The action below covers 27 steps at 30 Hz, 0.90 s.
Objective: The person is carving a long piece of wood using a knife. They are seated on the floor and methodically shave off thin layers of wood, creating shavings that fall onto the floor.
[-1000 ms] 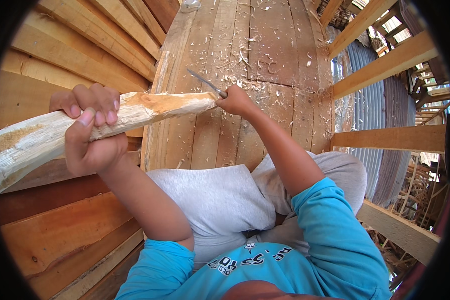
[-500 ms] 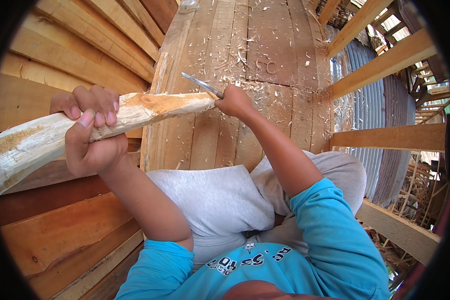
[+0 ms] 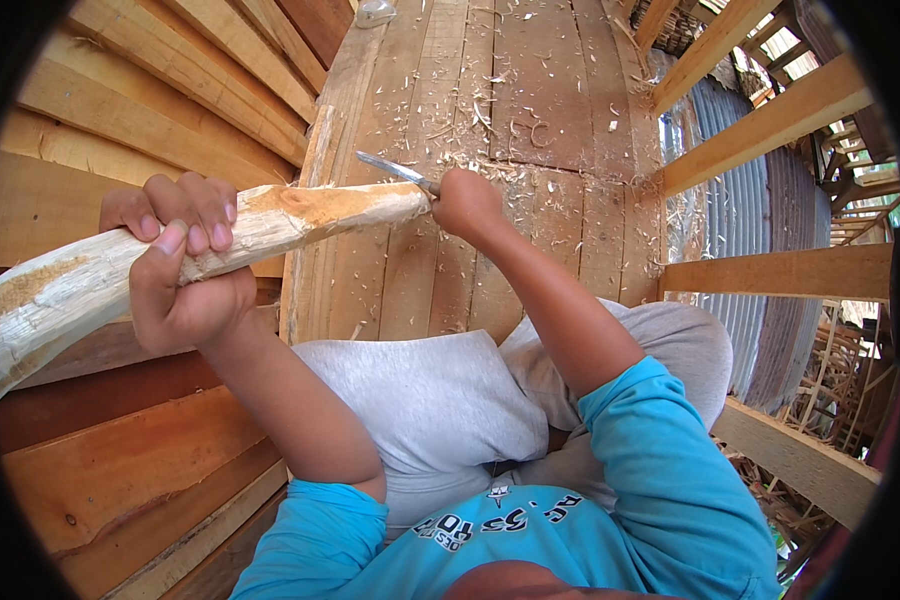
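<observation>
A pale, peeled wooden pole (image 3: pixel 320 207) runs from the left edge to the middle, its right end cut to a taper. My left hand (image 3: pixel 185 255) is wrapped round it, thumb and fingers closed over the wood. At the tapered end my right hand (image 3: pixel 468 205) is closed in a fist on the handle of a knife, most of which is hidden by the fingers. The knife's blade (image 3: pixel 392 167) points up and left, lying just beyond the pole's end. Whether the edge touches the wood I cannot tell.
Wood shavings litter the plank floor (image 3: pixel 410 265) ahead of my crossed legs. Stacked boards (image 3: pixel 150 80) lean along the left. On the right stand wooden rails (image 3: pixel 770 275), with corrugated metal sheets (image 3: pixel 740 220) beyond. A small clear object (image 3: pixel 375 12) lies at the far end.
The knife has shifted very slightly left and its blade has turned a little flatter. The pole's left part has dipped slightly. My left hand keeps its grip.
</observation>
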Motion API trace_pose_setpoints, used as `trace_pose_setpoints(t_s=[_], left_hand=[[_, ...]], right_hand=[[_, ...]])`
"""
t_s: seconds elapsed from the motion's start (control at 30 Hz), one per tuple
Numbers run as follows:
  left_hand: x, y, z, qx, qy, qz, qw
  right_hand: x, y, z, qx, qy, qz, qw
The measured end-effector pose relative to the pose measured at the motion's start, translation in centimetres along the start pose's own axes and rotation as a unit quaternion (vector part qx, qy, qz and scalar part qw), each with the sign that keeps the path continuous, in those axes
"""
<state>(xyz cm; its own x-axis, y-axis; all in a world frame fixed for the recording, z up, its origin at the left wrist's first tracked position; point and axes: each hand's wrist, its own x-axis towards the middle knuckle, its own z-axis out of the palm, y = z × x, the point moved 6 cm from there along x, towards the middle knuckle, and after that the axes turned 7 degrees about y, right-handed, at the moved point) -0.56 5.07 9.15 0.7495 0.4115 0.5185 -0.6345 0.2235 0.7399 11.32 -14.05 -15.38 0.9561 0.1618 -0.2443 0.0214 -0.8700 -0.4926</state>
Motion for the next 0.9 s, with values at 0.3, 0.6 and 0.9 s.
trace_pose_setpoints(t_s=[0.3, 0.6, 0.9], left_hand=[[0.0, 1.3, 0.0, 0.004, 0.051, 0.021, 0.998], [0.2, 2.3, -1.8, 0.026, 0.077, 0.016, 0.997], [0.3, 2.6, -1.9, 0.019, 0.068, 0.023, 0.997]], right_hand=[[2.2, 4.7, 0.2, -0.040, 0.040, 0.052, 0.997], [5.4, 7.6, -2.3, 0.220, 0.043, 0.056, 0.973], [5.8, 7.0, -4.8, 0.234, 0.103, -0.018, 0.967]])
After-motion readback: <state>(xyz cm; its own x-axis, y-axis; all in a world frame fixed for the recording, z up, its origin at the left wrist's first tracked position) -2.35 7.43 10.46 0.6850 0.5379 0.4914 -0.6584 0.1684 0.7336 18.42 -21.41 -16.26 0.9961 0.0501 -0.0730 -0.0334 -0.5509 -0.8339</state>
